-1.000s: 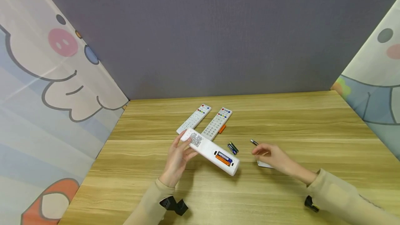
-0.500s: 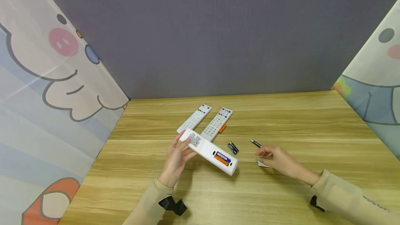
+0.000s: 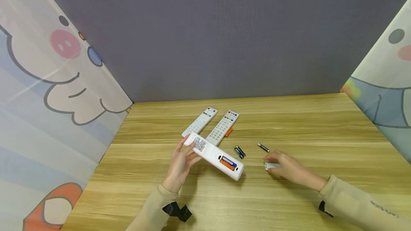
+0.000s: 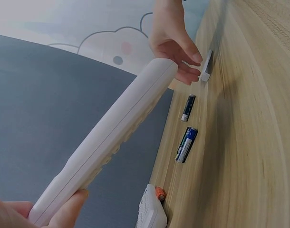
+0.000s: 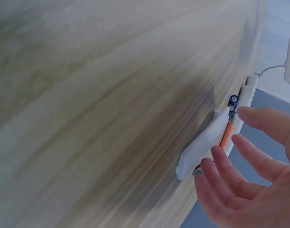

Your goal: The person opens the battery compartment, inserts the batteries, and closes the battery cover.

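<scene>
My left hand (image 3: 179,165) grips a white remote control (image 3: 212,154) by one end, its back turned up. The battery compartment is uncovered, with an orange battery (image 3: 227,165) and a blue battery (image 3: 229,160) lying side by side in it. Above the table, my right hand (image 3: 284,167) is at a white battery cover (image 3: 269,166), partly hiding it in the head view. In the right wrist view the fingers are loosely spread beside the cover (image 5: 202,145), with nothing held between them. One dark battery (image 3: 263,147) lies just beyond this hand.
Two more white remotes, a left one (image 3: 199,121) and a right one (image 3: 222,127), lie button side up farther back. An orange battery (image 3: 228,132) rests against the right one. Two batteries (image 3: 239,152) lie together mid-table. A grey partition (image 3: 237,38) rises behind the table.
My right hand has shifted slightly right and toward me, down by the battery cover. The dark battery now shows whole. My left hand and the remote control have barely moved.
</scene>
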The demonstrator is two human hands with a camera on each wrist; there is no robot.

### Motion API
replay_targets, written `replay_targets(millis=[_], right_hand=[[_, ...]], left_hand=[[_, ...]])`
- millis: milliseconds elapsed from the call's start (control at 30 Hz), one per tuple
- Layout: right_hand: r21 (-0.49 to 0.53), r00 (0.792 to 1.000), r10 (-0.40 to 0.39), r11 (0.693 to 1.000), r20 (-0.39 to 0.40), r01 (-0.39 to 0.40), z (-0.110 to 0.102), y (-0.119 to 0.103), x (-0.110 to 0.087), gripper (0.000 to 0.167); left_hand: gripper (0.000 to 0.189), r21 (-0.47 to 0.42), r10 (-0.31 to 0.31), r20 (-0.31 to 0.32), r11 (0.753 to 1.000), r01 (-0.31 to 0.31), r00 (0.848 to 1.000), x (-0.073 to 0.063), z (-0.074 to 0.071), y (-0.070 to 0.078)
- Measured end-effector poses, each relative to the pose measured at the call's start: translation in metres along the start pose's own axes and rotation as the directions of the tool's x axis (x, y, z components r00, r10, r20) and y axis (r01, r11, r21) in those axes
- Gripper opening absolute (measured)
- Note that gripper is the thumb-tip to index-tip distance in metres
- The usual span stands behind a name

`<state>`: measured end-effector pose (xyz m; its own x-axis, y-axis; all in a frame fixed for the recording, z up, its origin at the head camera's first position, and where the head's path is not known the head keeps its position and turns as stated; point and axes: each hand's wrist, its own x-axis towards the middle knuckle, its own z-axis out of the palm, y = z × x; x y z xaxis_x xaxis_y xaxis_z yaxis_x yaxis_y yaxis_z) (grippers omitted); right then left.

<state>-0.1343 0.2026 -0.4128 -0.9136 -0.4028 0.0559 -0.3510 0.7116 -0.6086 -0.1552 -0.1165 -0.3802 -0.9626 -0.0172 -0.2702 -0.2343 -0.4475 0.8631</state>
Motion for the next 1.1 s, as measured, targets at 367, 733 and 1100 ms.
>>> replay_targets(millis=[367, 733, 1100], right_hand=[[-0.019, 1.000, -0.021, 1.000, 0.022, 0.021, -0.0002, 0.0008, 0.0001, 0.028], [-0.035, 0.999, -0.012, 0.999, 0.038, 0.014, 0.0004, 0.0018, 0.0010, 0.028], [-0.022, 1.000, -0.023, 0.999, 0.014, 0.023, 0.0018, 0.0043, 0.0042, 0.027]], left_hand=[[0.046, -0.001, -0.007, 0.008, 1.000, 0.007, 1.000, 0.0005, -0.0001, -0.0001], [0.046, 0.001, -0.012, 0.011, 1.000, 0.012, 1.000, 0.0009, -0.0005, 0.0000], [0.047, -0.003, -0.018, 0.003, 1.000, 0.018, 1.000, 0.0011, -0.0003, 0.0001]])
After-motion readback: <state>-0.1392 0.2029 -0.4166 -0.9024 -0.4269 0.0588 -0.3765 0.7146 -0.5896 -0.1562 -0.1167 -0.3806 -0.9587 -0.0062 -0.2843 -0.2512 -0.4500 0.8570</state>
